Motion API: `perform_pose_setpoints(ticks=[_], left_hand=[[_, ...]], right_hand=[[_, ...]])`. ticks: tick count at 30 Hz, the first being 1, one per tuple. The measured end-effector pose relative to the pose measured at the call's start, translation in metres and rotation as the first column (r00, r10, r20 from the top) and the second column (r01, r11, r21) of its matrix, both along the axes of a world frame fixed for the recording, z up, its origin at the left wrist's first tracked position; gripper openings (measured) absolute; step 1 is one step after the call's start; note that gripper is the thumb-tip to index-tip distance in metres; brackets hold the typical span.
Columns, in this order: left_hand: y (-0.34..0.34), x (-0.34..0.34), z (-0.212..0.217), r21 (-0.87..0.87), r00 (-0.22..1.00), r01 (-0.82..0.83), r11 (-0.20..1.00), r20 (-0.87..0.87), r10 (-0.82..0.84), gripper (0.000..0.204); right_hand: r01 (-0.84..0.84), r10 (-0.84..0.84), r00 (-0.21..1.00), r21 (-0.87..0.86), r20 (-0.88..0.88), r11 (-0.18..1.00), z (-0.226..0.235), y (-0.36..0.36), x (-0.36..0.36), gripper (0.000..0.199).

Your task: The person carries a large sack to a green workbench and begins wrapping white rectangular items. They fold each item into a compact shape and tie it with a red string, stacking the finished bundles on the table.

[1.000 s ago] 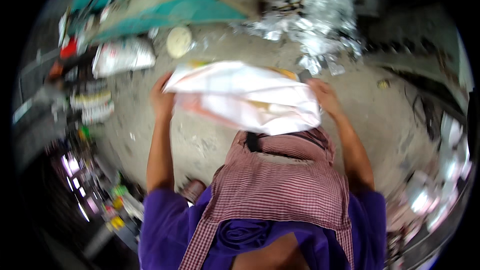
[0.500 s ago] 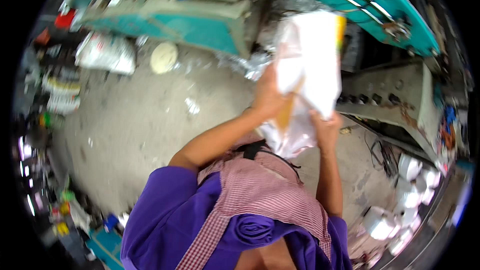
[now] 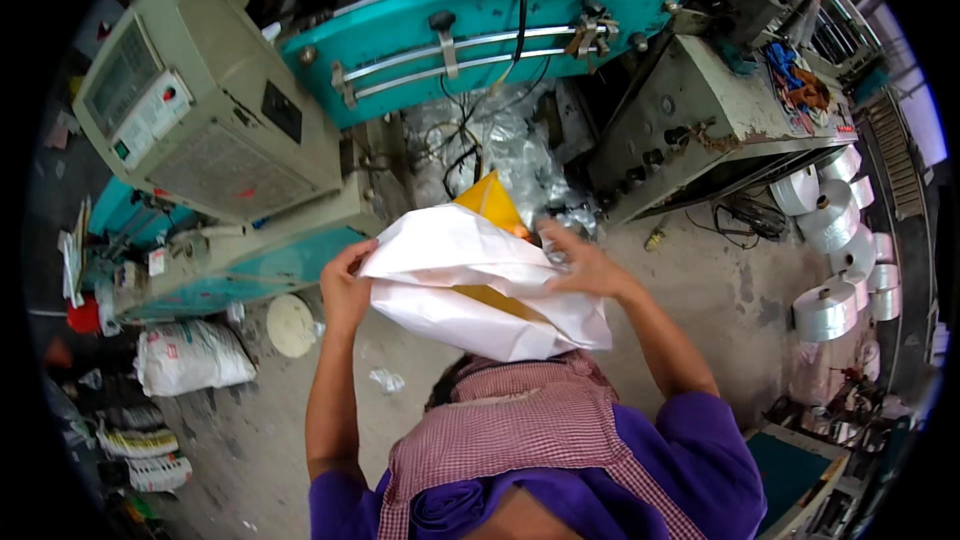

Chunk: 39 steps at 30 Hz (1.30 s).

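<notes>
While both hands keep the white woven sack (image 3: 480, 290) up in front of the chest, the hold looks uneven, and that is where trouble could start. The left hand (image 3: 345, 295) has its fingers (image 3: 352, 262) curled shut over the sack's left edge, pinching the folded layers. The right hand (image 3: 585, 265) lies flatter, its fingers (image 3: 560, 240) spread across the upper right face of the sack and pressing more than gripping; whether a thumb is tucked under the cloth I cannot tell.

Between the two sets of fingers the sack sags in loose folds, with a yellow panel (image 3: 490, 202) poking up just beyond the right fingers. Because the right side is only pressed, the slick fabric could slide out from under that palm, and the whole piece would then swing from the left pinch and drop to the concrete floor (image 3: 230, 430), which looks dusty and littered.

Just beyond the fingertips, crumpled clear plastic film (image 3: 510, 155) and dangling black cables (image 3: 460, 130) hang below the teal machine frame (image 3: 470, 25). A forward reach could snag a corner of the sack there or brush the wiring. Well off to the right of the fingers stand silvery film rolls (image 3: 830, 230), too far away to interfere.
</notes>
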State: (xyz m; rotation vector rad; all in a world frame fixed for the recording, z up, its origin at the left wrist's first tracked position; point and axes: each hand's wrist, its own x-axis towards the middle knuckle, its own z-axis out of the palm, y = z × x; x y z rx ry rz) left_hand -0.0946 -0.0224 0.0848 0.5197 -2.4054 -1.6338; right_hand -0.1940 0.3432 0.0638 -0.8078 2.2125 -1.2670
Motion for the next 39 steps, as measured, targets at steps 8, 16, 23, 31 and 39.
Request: perform_pose_setpoints(ticks=[8, 16, 23, 31, 39], left_hand=[[0.056, 0.033, 0.03, 0.227, 0.783, -0.472, 0.852, -0.337, 0.523, 0.08], [0.095, 0.058, -0.005, 0.163, 0.91, -0.41, 0.897, 0.011, 0.414, 0.041], [0.142, 0.097, -0.076, 0.062, 0.892, -0.398, 0.915, 0.259, 0.37, 0.039], [0.21, 0.01, 0.079, -0.046, 0.971, -0.224, 0.974, -0.102, 0.218, 0.044], [0.273, 0.023, 0.063, 0.134, 0.703, -0.505, 0.852, -0.51, 0.496, 0.085]], right_hand=[[0.034, -0.084, 0.975, -0.231, -0.207, 0.972, 0.009, -0.113, -0.027, 0.047], [-0.123, 0.387, 0.634, -0.406, 0.67, 0.905, 0.012, 0.0, -0.079, 0.065], [0.269, -0.066, 0.485, -0.077, 0.872, 0.96, -0.115, 0.17, -0.053, 0.071], [-0.352, 0.357, 0.901, 0.067, -0.246, 0.934, 0.006, 0.105, -0.032, 0.099], [0.101, -0.24, 0.866, -0.317, -0.439, 0.943, 0.054, 0.083, -0.021, 0.066]])
